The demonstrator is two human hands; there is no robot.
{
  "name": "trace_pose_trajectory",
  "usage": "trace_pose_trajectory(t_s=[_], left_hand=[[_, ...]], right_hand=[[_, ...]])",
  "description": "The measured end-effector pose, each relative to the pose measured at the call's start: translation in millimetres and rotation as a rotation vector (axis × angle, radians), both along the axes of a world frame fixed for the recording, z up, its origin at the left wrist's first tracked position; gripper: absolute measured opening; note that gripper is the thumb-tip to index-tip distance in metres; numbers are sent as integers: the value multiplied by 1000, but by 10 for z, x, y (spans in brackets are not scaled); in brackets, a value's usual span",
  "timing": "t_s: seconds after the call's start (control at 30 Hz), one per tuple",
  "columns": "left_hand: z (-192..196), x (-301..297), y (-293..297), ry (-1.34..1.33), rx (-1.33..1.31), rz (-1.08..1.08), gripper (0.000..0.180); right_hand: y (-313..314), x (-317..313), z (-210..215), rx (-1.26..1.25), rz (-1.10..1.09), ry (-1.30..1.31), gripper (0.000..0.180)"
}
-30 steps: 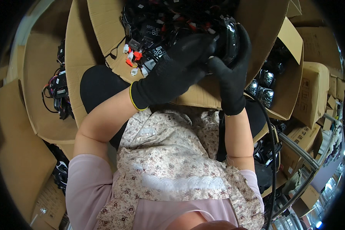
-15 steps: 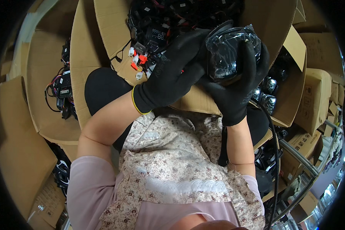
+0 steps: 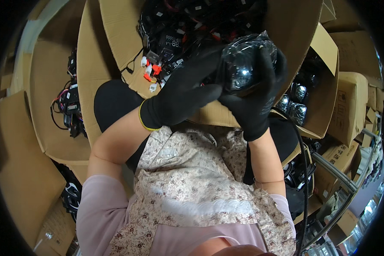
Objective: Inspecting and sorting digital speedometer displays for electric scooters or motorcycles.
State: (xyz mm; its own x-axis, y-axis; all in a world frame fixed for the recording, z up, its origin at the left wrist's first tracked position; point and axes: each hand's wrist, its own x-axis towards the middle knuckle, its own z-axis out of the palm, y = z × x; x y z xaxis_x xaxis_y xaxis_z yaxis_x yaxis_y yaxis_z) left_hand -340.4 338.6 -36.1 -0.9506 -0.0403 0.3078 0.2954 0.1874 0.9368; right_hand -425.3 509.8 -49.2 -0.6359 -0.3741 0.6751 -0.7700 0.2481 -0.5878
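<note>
A dark, rounded bundle wrapped in shiny plastic film (image 3: 242, 64) is held up over the near edge of the open cardboard box. My right hand (image 3: 260, 100), in a black glove, grips it from below and from the right, with fingers over its front. Against its left side is my left hand (image 3: 185, 87), gloved in black with a yellow cuff edge. That hand's fingertips go behind the bundle and are partly hidden. Below my left hand's far side, white and orange connectors (image 3: 151, 72) lie beside a black display unit (image 3: 171, 42) in the box.
The large cardboard box (image 3: 123, 25) holds a heap of black electronic parts and wires. To the right, another box holds several film-wrapped bundles (image 3: 299, 91). A left box (image 3: 51, 138) contains wired units (image 3: 68, 100). A black cable (image 3: 304, 170) hangs along my right side.
Both hands have shifted slightly left with the wrapped bundle. The bundle has turned, and its film now looks rounder and tighter at the front.
</note>
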Motion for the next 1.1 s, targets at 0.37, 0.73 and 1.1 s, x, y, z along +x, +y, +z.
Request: trace_pose_trajectory(t_s=[0.37, 0.73, 1.1], left_hand=[[-20, -4, 104, -165, 626, 232, 42], [67, -118, 111, -110, 332, 118, 53], [75, -36, 59, -95, 211, 90, 32]], right_hand=[[-24, 77, 63, -378, 66, -488, 50], [222, -41, 178, -306, 159, -400, 19], [155, -13, 237, -150, 103, -56, 66]])
